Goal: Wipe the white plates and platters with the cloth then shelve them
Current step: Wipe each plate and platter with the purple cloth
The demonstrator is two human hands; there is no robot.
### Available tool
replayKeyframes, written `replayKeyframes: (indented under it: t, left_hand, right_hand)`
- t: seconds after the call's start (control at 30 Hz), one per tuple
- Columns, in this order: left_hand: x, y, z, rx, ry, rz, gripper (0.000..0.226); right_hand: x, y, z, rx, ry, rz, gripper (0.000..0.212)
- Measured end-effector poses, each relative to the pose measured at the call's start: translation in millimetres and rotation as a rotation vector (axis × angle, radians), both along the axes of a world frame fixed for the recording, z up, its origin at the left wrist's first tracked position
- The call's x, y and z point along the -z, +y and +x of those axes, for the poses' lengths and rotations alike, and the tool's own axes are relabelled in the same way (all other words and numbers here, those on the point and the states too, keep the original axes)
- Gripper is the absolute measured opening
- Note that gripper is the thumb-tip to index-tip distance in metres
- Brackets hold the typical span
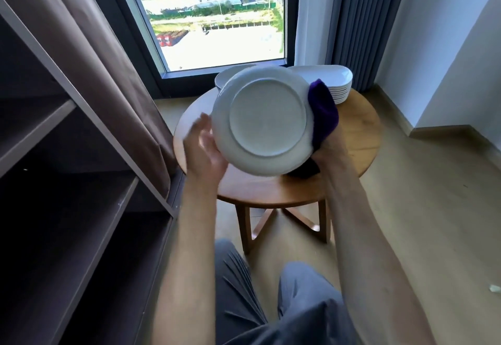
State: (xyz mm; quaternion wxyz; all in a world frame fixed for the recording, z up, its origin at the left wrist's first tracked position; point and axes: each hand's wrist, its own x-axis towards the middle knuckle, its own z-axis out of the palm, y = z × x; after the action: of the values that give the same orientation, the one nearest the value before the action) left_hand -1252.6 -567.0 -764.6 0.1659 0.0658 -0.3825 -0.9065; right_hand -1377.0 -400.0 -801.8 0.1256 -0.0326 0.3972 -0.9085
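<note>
A round white plate is held up over the wooden table, tilted with its underside facing me. My left hand sits at its lower left edge, blurred, fingers fairly straight against the rim. My right hand is at the plate's right edge, mostly hidden behind the plate and a purple cloth that it grips against the rim. A stack of white platters stands at the back right of the table, and more white plates show behind the held one.
A brown shelf unit with several open compartments stands to my left, its fabric curtain pulled aside. A window and grey drapes lie behind the table. My knees are below, on wooden flooring.
</note>
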Motion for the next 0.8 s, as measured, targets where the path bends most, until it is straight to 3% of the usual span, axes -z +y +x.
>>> replayKeyframes:
  t: [0.1, 0.17, 0.23, 0.3, 0.37, 0.47, 0.57, 0.67, 0.8]
  left_hand:
    - [-29.2, -20.0, -9.9, 0.088, -0.170, -0.317, 0.078]
    - [-36.8, -22.0, -15.5, 0.180, -0.203, -0.509, 0.091]
    - [-31.5, -12.5, -12.5, 0.175, -0.193, -0.510, 0.104]
    - [-25.2, -6.1, -11.0, 0.107, -0.159, -0.429, 0.090]
    - [-18.7, 4.2, -13.1, 0.014, -0.140, -0.345, 0.059]
    - [-9.6, 19.9, -20.5, -0.119, -0.132, -0.269, 0.012]
    - [-5.6, 32.7, -28.0, -0.222, -0.121, -0.239, 0.019]
    - [-2.3, 39.0, -31.1, -0.281, -0.081, -0.188, 0.012]
    - [-3.4, 29.2, -29.2, -0.346, -0.079, -0.252, 0.022]
  right_hand:
    - [-21.4, 10.7, 2.4, -0.026, 0.190, 0.204, 0.014]
    - [-38.5, 20.0, 7.9, -0.094, 0.276, 0.386, 0.023]
    - [-48.9, 24.5, 12.5, -0.013, 0.326, 0.485, 0.031]
    - [-54.0, 18.3, 9.5, 0.214, 0.462, 0.742, 0.038]
    - [-55.9, 5.5, 9.8, 0.402, 0.560, 1.010, 0.044]
    - [-50.7, -18.5, 26.1, 0.494, 0.759, 1.139, 0.047]
    - [-39.3, -38.0, 53.1, 0.452, 0.871, 1.186, 0.049]
    - [-27.6, -47.5, 72.0, 0.246, 0.925, 1.191, 0.054]
    - [-18.0, -41.8, 84.7, -0.003, 0.977, 1.082, 0.055]
